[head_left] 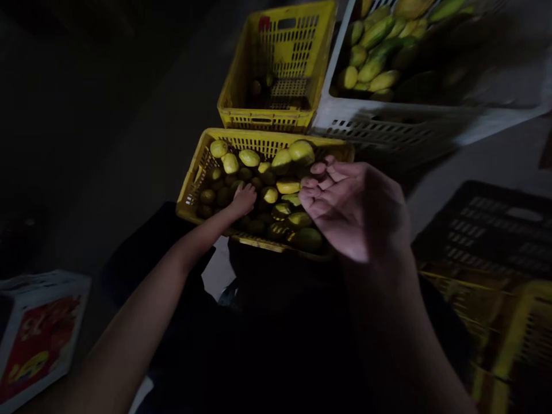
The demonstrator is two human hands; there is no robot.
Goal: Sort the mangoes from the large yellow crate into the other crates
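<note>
The left hand [244,199] is stretched down into a yellow crate [194,178] and is laid palm-down on the fruit [269,194] heaped inside it; the fingers are spread over the pile, and whether one fruit is actually gripped beneath the palm cannot be told. The right hand [351,210] is held much nearer the camera, above the right end of the same crate. Its fingers are loosely curled towards the palm, nothing is seen in it, and it is released rather than clenched.

The crate is filled with small round and oval fruit, yellow at the top where light falls on them and darker green toward the near edge. It is set on the floor directly in front of the person, whose dark-clothed legs are seen below it.

Just behind it a second yellow crate [276,109] is placed, almost bare, with only a few dark fruit at its bottom. To the right of that, a white crate [388,123] is loaded with long green and yellow fruit [375,63]. A dark crate [495,230] is seen at the right edge, and a red and white carton [38,336] at the lower left.
</note>
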